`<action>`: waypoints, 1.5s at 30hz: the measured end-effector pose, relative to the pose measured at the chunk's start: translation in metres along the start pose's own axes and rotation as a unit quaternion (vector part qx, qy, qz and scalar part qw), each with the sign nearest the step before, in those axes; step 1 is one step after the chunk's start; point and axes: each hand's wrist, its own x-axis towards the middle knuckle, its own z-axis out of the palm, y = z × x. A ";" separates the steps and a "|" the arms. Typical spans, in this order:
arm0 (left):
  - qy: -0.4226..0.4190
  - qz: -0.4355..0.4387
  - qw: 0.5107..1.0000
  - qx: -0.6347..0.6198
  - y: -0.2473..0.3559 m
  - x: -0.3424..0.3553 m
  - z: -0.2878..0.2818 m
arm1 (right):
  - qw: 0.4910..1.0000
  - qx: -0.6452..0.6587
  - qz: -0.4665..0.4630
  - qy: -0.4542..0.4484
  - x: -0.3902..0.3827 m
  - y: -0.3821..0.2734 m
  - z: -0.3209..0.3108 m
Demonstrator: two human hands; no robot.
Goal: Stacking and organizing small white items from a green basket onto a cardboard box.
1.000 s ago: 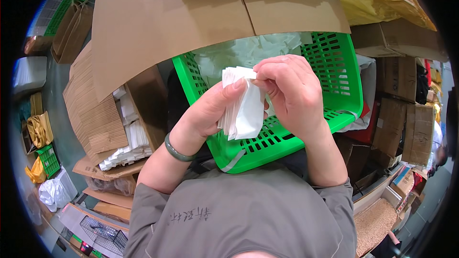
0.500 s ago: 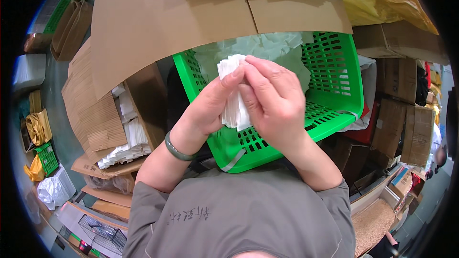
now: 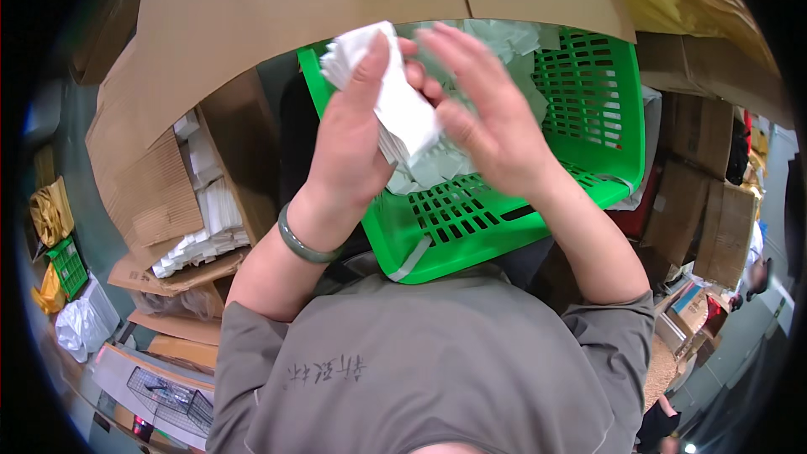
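My right hand (image 3: 498, 122) has swung off the white paper stack (image 3: 404, 115), fingers apart and kinda blurry, so the hold's basically all on my left hand (image 3: 355, 130) now. That grip's clamped round the stack, tilted above the green basket (image 3: 458, 259).

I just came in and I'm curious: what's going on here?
A person is holding a stack of thin white pieces in the left hand. The right hand, blurred, is open close beside it. Beneath them is a green basket with many pale pieces inside. A big cardboard sheet lies just beyond.
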 end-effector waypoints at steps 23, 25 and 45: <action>-0.123 -0.024 0.989 -0.079 0.004 -0.004 -0.013 | 0.870 -0.110 0.189 -0.442 -0.052 0.174 0.127; -0.126 -0.019 0.988 -0.088 0.003 -0.003 -0.011 | 0.885 -0.067 0.180 -0.424 -0.025 0.162 0.096; -0.031 -0.004 0.997 0.069 0.003 -0.008 0.005 | 0.787 0.600 0.130 0.057 -0.046 0.013 -0.044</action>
